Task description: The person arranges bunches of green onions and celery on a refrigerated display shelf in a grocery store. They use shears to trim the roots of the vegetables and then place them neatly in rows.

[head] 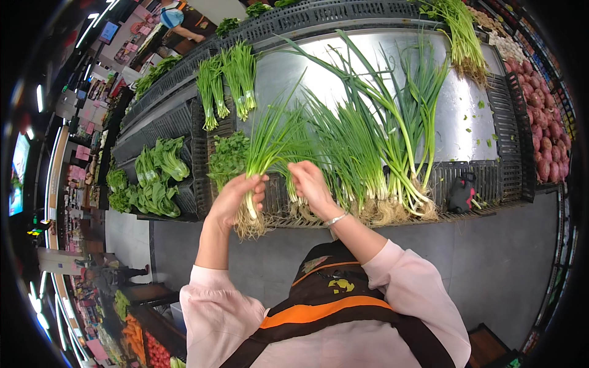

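Note:
My left hand [241,195] is wrapped around a bunch of scallions [267,147], held upright with the stringy roots hanging below my fist. Close to its right, my right hand [313,186] has its fingers curled together beside the thin leaves. Whether a leaf is pinched between those fingertips is not clear. More scallions [354,156] lie behind and to the right of my right hand, roots toward me. Longer, thicker leeks or green onions [405,124] rest at their right. A leafy herb bunch [228,154] is just left of the held scallions.
The metal display counter [469,115] has black slatted plastic edging [483,184]. Tied green bundles [237,78] lie at back left, leafy greens [158,170] farther left. A dark and pink object [461,193] sits at front right, near red onions [543,124]. Another person [184,23] stands beyond the counter.

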